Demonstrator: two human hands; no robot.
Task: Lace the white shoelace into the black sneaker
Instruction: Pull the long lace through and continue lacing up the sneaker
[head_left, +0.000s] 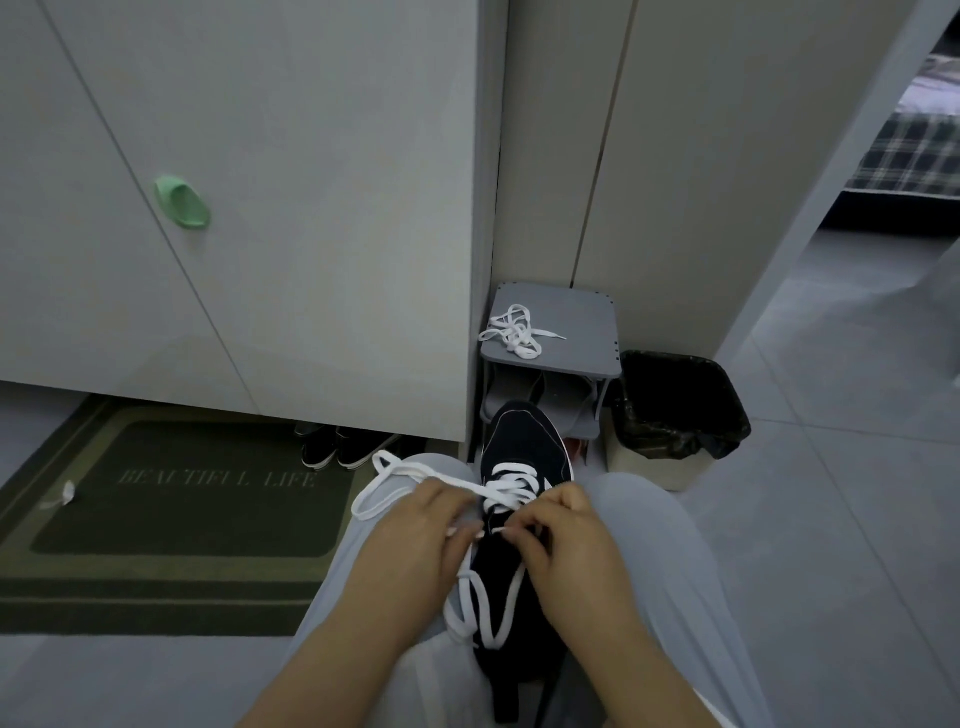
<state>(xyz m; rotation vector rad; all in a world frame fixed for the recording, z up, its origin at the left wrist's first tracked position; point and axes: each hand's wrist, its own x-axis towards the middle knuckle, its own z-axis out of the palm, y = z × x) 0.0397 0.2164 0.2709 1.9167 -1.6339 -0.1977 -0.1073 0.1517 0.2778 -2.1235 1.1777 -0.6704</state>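
Observation:
The black sneaker (524, 441) lies between my knees with its toe pointing away from me. A white shoelace (506, 486) crosses the eyelets near the toe in a few rows. My left hand (415, 535) pinches one strand at the left eyelet row; its loose part loops over my left knee (387, 470). My right hand (558, 540) pinches the other strand over the tongue, fingertips nearly touching the left hand's. More slack lace (485, 610) hangs in loops over the shoe's heel end.
A second white lace (514, 332) lies bunched on a small grey shoe rack (576, 332) ahead. A black-lined bin (675, 410) stands to its right. A green doormat (171, 514) and shoes under the white cabinet (343, 447) are to the left.

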